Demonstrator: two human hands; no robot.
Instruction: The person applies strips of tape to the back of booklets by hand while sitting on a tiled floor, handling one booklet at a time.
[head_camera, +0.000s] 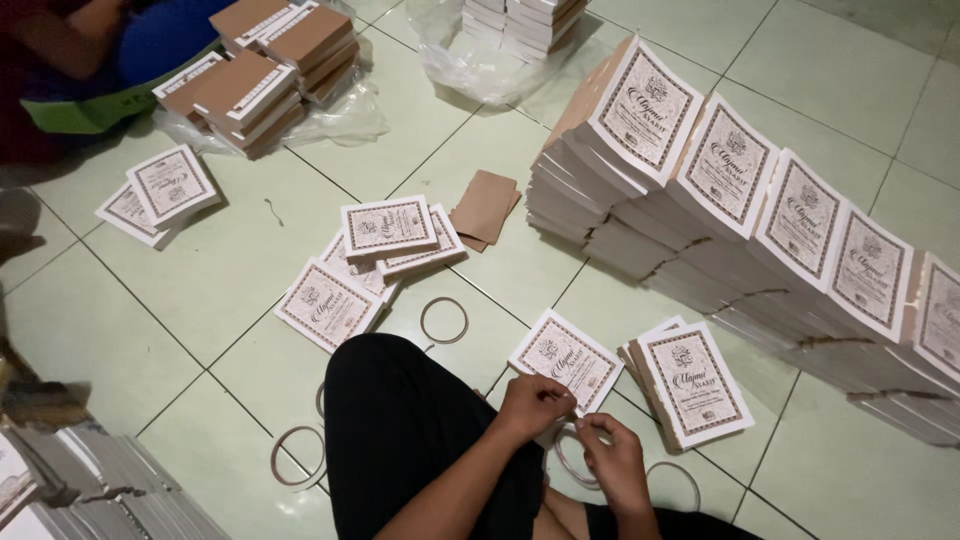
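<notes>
In the head view, the left hand (533, 403) pinches the lower corner of a white booklet (566, 360) lying on the tiled floor (200, 290). The right hand (612, 462), fingers curled, grips a thin ring-shaped band (572, 458) just below that booklet. A small stack of booklets (692, 384) lies just beside them, with a long leaning row of bundled booklets (760, 220) behind.

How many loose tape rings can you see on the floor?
4: one above the knee, one lower left, one lower right, one at the hands; more may be hidden.
</notes>
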